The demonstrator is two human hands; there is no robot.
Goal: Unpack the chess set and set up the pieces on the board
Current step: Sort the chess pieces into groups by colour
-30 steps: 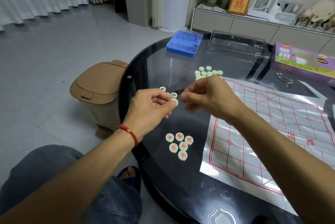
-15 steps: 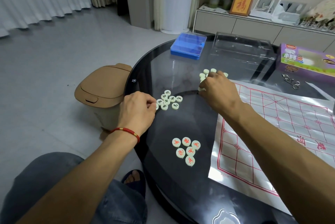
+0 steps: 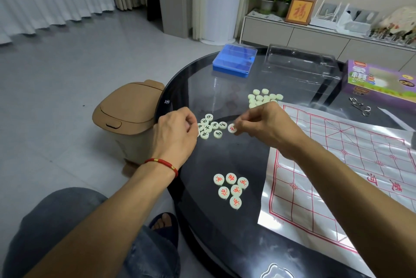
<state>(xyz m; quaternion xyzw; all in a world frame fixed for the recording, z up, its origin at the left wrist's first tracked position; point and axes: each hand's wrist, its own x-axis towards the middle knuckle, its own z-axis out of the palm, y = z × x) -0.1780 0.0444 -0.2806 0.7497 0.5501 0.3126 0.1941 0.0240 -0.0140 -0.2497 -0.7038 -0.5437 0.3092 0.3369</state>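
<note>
Tray, clear, lies near blue box on table.

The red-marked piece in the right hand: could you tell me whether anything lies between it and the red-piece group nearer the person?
Nothing visible does. The right hand pinches the red-marked piece above bare dark glass, which runs unbroken to the red-piece group. The black-marked pieces lie to its left and the board sheet to its right.
</note>
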